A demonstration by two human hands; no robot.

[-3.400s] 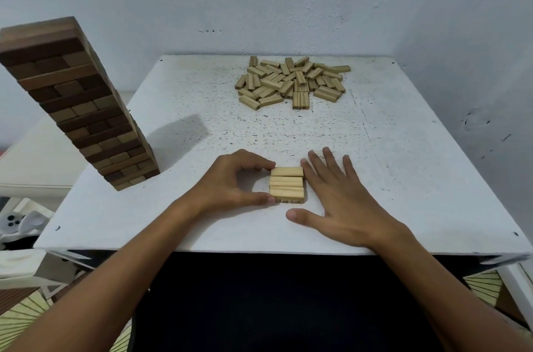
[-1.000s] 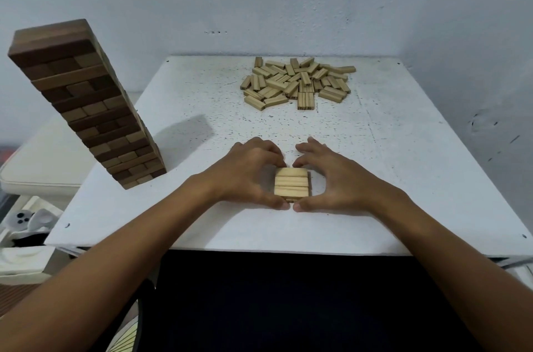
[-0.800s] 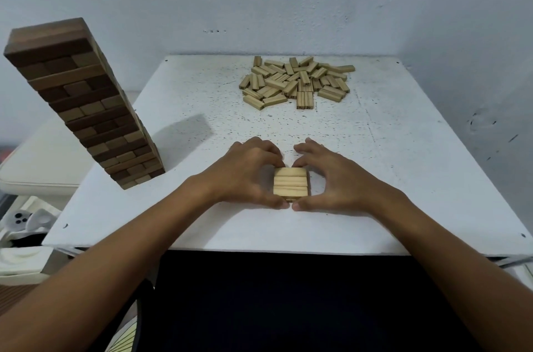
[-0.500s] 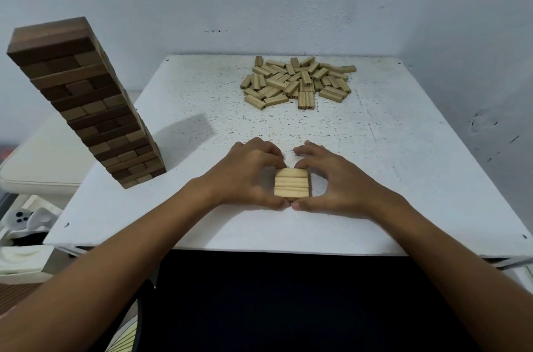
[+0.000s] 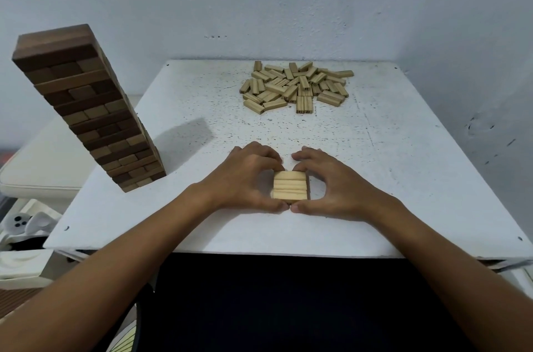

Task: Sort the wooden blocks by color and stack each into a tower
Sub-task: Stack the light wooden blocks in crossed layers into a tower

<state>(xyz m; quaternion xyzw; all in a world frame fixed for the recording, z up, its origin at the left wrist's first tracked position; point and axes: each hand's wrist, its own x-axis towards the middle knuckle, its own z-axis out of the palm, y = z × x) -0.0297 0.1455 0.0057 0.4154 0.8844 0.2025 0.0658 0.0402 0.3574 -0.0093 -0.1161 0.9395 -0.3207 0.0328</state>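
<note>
1. My left hand [image 5: 245, 178] and right hand [image 5: 331, 181] cup the small light stack [image 5: 290, 186] from either side, fingers curled against it, thumbs nearly meeting at its near edge.
2. That stack sits on the white table [image 5: 403, 178], near its front.
3. The loose light blocks [image 5: 297, 87] lie heaped at the far edge.
4. The dark tower [image 5: 86, 109] stands at the left.
</note>
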